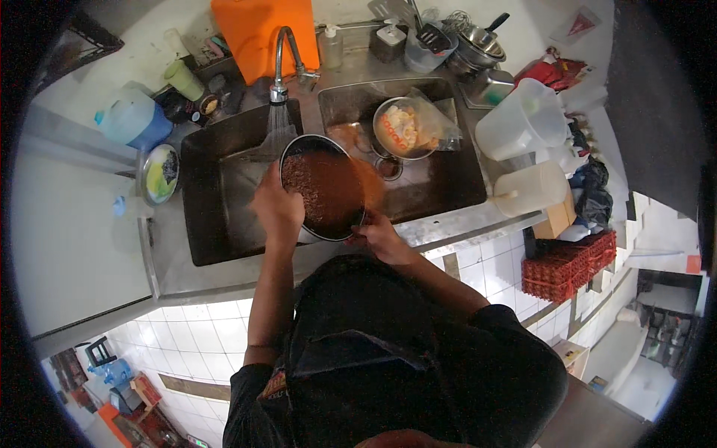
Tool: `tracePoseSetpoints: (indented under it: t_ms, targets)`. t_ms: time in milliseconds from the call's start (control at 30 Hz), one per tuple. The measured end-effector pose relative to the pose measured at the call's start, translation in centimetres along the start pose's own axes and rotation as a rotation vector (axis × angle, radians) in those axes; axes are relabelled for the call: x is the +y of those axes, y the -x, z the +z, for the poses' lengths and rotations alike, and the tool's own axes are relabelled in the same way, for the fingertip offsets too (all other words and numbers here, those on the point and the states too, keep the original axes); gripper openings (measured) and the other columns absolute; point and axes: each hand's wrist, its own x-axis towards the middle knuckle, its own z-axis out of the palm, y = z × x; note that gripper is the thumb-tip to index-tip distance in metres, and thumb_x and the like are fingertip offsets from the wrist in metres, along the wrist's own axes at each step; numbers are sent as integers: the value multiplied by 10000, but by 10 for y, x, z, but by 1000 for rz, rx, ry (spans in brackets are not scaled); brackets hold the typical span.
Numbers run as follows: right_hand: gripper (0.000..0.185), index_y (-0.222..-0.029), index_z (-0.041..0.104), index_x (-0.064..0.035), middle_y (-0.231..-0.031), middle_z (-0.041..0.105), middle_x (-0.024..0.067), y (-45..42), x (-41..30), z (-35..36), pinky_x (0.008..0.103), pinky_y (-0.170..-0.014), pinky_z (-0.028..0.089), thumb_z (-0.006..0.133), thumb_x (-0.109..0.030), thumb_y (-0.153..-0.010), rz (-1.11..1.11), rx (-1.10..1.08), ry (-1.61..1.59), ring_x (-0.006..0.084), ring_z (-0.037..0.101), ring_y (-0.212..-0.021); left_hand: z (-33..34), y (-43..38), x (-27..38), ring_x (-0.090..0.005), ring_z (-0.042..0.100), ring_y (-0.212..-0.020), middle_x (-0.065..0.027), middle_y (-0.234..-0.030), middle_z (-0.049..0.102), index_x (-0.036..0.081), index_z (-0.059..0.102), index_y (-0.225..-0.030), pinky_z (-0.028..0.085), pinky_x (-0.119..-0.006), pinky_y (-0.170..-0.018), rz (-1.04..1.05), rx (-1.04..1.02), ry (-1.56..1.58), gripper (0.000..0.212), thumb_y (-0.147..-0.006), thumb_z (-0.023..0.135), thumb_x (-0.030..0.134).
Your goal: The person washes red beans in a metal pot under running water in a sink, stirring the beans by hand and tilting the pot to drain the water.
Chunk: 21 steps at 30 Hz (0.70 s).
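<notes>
Both my hands hold a round metal-rimmed bowl (325,190) tilted over the divider between two sink basins. My left hand (280,213) grips its left side, and my right hand (378,235) its lower right rim. Reddish-brown liquid with dark grainy bits is inside, and a blurred reddish-brown patch shows past the right rim, over the right basin (437,190). Water runs from the faucet (278,92) into the left basin (235,185), just beyond the bowl. In the right basin a metal bowl (386,131) holds a plastic bag (411,126) with pale pieces.
A steel bowl (161,173) with a yellow-green sponge stands left of the sink, near a blue-liquid jug (134,120). An orange board (269,33) leans behind. Translucent plastic containers (521,120) stand at the right, above a red woven basket (568,266).
</notes>
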Motion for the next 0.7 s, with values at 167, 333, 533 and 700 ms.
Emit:
tracePoseSetpoints:
  t_ms: [167, 333, 533, 700]
  targets:
    - [419, -1280, 462, -1, -1151, 581, 136, -2, 0, 2, 425, -814, 567, 561, 36, -875, -3, 21, -6, 267, 605, -1008, 4, -1, -1, -411, 612, -1004, -221, -1063, 648, 39, 574, -1204, 480, -470, -878, 32, 11, -108, 483, -723, 572, 8]
    - [354, -1239, 479, 47, -1150, 586, 146, -3, -8, 12, 432, -802, 566, 518, 54, -887, 122, 169, 45, 280, 607, -1001, 1, -4, 7, -411, 617, -994, -236, -1047, 646, 53, 569, -1227, 481, -472, -876, -16, -64, -64, 506, -723, 583, 15]
    - [313, -1213, 493, 55, -1091, 609, 156, -14, 19, -25, 442, -784, 567, 499, 52, -900, 16, -4, -37, 296, 625, -940, 3, -5, 17, -414, 620, -976, -233, -1024, 652, 60, 569, -1232, 485, -477, -860, -25, -61, -116, 515, -719, 601, 21]
    - [317, -1214, 487, 63, -1086, 609, 165, -10, 7, -13, 439, -769, 568, 503, 46, -897, 30, 31, 28, 293, 631, -916, 13, -7, 4, -415, 623, -959, -227, -1014, 656, 62, 581, -1208, 487, -481, -849, 64, 33, -84, 497, -713, 590, 18]
